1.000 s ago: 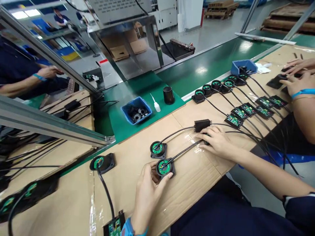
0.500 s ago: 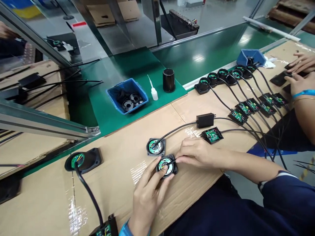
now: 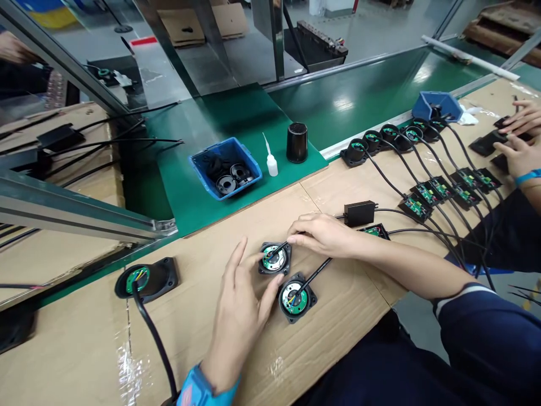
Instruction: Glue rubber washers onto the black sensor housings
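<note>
My right hand (image 3: 315, 235) pinches the black cable (image 3: 280, 246) just where it leaves the upper round black housing (image 3: 274, 258), which has a green circuit board inside. Beside that housing my left hand (image 3: 243, 293) is spread, its index fingertip at the rim and its thumb lower down. A second round housing (image 3: 295, 299) with a green board lies just below, its cable running up to the right under my right forearm. Past my right hand are a closed black box (image 3: 359, 213) and an open box with a green board (image 3: 377, 231), partly hidden by my arm.
A blue bin (image 3: 226, 169) of black parts, a small white bottle (image 3: 271, 163) and a black cup-shaped part (image 3: 297, 142) stand on the green mat. Several cabled housings (image 3: 355, 151) line the right side, near a co-worker's hands (image 3: 522, 129). Another housing (image 3: 146, 279) lies left.
My hands have let go of the lower housing and moved up to the upper one. My right hand now grips the upper cable, and my left hand has opened. The lower housing has turned slightly.
</note>
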`<state>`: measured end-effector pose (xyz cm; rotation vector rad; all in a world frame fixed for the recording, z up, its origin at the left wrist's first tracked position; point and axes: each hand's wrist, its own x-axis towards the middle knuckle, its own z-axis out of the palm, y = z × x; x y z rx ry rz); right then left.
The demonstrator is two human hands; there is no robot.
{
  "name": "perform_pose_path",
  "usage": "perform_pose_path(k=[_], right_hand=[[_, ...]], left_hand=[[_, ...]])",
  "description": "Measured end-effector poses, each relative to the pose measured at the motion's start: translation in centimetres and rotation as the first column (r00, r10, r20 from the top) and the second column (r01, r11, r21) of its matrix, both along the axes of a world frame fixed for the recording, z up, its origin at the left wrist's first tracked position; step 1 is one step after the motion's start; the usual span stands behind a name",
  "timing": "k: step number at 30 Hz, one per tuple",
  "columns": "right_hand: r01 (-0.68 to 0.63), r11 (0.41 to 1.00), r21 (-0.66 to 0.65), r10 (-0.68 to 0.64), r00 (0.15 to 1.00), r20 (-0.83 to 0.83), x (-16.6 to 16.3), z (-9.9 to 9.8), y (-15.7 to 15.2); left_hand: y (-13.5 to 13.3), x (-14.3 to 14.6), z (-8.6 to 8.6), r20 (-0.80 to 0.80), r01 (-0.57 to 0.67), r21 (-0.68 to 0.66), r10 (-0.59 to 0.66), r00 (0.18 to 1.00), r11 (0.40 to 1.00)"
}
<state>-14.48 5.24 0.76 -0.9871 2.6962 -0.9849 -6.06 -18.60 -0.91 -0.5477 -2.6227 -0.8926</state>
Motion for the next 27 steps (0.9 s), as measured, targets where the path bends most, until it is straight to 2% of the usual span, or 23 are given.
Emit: perform_pose_path(k=[2,4,8,11,15,18,20,22,25,27], right_hand=[[0.000,0.999,-0.036,-0.001,1.000,-0.027,0.2,0.1,-0.2],[-0.001,0.998,-0.068,-0.004,0.998,-0.063,0.8,0.3,-0.3],[-0.061,0.996,-0.066,0.041,0.962,-0.271,1.9,0.4,-0.3],[-0.087,0.996,-0.021,0.072,0.915,-0.396,2.4,0.3,-0.3],[-0.089,0.996,-0.004,0.081,0.921,-0.381,2.6,0.1,-0.3],[-0.107,0.989,-0.099,0.082,0.971,-0.227,1.8,0.5,0.1],[-0.007,0.982,-0.191,0.001,1.000,-0.027,0.3,0.8,0.4],[0.179,0.959,-0.220,-0.155,0.980,0.124,-2.4,0.9,0.6],[0.357,0.918,-0.171,-0.332,0.930,0.158,-8.1,0.5,0.2],[0.426,0.895,-0.131,-0.402,0.899,0.173,-11.7,0.1,-0.5]], left_hand=[[0.1,-1.2,-0.6,0.052,0.089,0.045,-0.091,0.994,0.995],[0.4,-1.4,-1.1,0.056,0.112,0.076,-0.116,0.992,0.991],[1.2,0.0,-1.5,0.006,0.004,0.078,-0.004,1.000,0.997],[1.4,0.6,-1.4,-0.017,-0.003,0.075,0.004,1.000,0.997],[1.1,0.3,-1.3,0.004,0.027,0.101,-0.028,1.000,0.995],[0.8,0.2,-1.3,0.025,0.038,0.096,-0.041,0.999,0.995],[0.6,0.5,-1.1,0.026,0.040,0.069,-0.042,0.999,0.997],[0.4,1.1,-0.6,0.032,0.028,0.009,-0.028,0.999,1.000],[0.1,2.4,0.1,0.061,-0.020,-0.093,0.026,0.998,0.995],[-0.3,3.5,0.3,0.082,-0.046,-0.075,0.053,0.995,0.996]])
